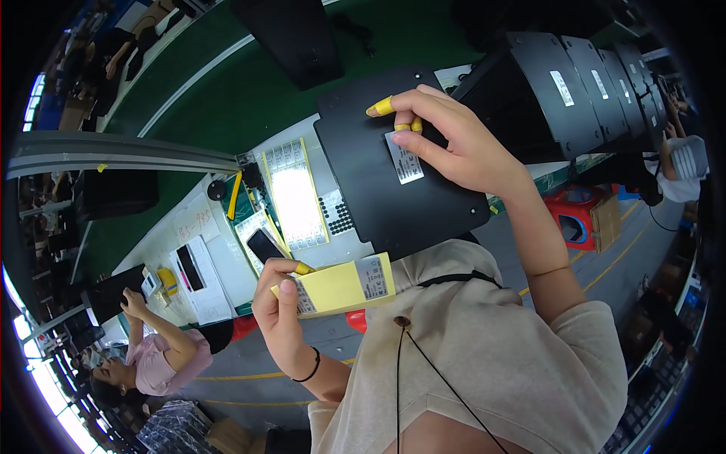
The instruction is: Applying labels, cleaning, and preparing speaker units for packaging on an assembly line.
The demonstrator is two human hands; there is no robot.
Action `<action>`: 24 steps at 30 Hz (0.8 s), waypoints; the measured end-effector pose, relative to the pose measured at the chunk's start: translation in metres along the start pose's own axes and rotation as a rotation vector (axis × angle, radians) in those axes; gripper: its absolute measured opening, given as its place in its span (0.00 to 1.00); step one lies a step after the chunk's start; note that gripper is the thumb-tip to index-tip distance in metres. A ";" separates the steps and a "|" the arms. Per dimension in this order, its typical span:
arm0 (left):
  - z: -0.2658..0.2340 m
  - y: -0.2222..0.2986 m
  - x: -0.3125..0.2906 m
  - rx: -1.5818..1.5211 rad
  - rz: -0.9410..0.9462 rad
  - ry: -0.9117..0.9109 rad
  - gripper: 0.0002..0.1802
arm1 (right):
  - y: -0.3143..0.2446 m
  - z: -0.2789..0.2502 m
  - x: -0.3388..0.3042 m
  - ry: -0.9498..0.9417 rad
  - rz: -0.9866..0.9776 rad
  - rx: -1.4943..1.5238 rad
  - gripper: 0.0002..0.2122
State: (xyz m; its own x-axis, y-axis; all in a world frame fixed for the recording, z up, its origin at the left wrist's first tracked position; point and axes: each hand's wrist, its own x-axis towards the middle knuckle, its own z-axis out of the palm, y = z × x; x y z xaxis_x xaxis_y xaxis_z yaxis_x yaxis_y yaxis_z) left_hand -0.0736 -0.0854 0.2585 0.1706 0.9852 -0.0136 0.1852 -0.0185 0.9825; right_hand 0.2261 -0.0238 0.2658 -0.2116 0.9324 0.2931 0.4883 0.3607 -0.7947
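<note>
A flat black panel point(355, 163) lies on the workbench in front of me. My right hand point(454, 140) is over it, with yellow finger covers on several fingertips. Thumb and fingers pinch the upper corner of a silver printed label point(407, 160), which lies against the panel's surface. Lower left, my left hand point(280, 306) grips a yellow label backing strip point(333, 289) by its left end. Silver labels sit at both ends of that strip, with bare yellow between them. One left fingertip also wears a yellow cover.
Left of the panel lies a glossy label sheet point(295, 193) beside small black round pads point(338, 217). A phone point(265, 246) and a yellow-handled tool point(234, 195) are farther left. Labelled black panels point(556, 87) stand in a row at right. A co-worker point(162, 359) sits at far left.
</note>
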 end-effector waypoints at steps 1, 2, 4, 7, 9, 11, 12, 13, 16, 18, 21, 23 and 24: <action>-0.003 -0.002 0.001 0.001 0.000 0.000 0.18 | 0.000 0.000 0.000 -0.012 -0.005 -0.026 0.12; -0.007 -0.007 0.002 -0.035 -0.017 0.010 0.19 | -0.001 -0.002 0.000 -0.022 -0.010 -0.056 0.12; -0.022 -0.024 0.006 -0.111 -0.003 0.016 0.18 | 0.003 -0.005 -0.001 -0.026 -0.162 -0.241 0.12; -0.031 -0.041 0.019 -0.216 -0.242 0.206 0.17 | 0.001 -0.006 0.006 0.013 -0.315 -0.534 0.13; -0.042 -0.079 0.030 -0.197 -0.286 0.305 0.16 | -0.001 -0.003 0.012 0.054 -0.323 -0.634 0.14; -0.051 -0.122 0.044 -0.398 -0.348 0.427 0.17 | 0.012 -0.006 0.019 0.187 -0.240 -0.686 0.13; -0.056 -0.145 0.049 -0.401 -0.344 0.460 0.16 | 0.020 -0.005 0.019 0.234 -0.195 -0.535 0.11; -0.058 -0.167 0.051 -0.405 -0.339 0.492 0.16 | 0.028 -0.004 0.016 0.238 -0.194 -0.534 0.11; -0.062 -0.235 0.044 -0.140 -0.297 0.791 0.20 | 0.056 0.001 -0.004 0.538 0.145 0.364 0.09; -0.056 -0.264 0.043 0.490 -0.278 1.147 0.23 | 0.100 0.015 -0.035 0.686 0.162 0.254 0.10; -0.005 -0.226 0.042 0.822 0.142 0.935 0.18 | 0.165 0.039 -0.103 0.507 0.409 -0.191 0.06; 0.030 -0.226 0.041 0.542 0.119 0.547 0.15 | 0.189 0.058 -0.140 0.270 0.510 -0.453 0.09; 0.042 -0.240 0.041 0.608 0.114 0.353 0.14 | 0.210 0.069 -0.159 0.281 0.513 -0.461 0.09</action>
State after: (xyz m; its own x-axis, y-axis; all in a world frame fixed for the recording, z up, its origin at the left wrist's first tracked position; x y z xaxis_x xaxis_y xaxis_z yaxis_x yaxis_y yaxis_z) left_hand -0.0706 -0.0474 0.0149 -0.0836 0.9660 0.2447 0.7097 -0.1147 0.6951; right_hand 0.3042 -0.0984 0.0157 0.3328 0.9355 0.1188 0.7863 -0.2058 -0.5826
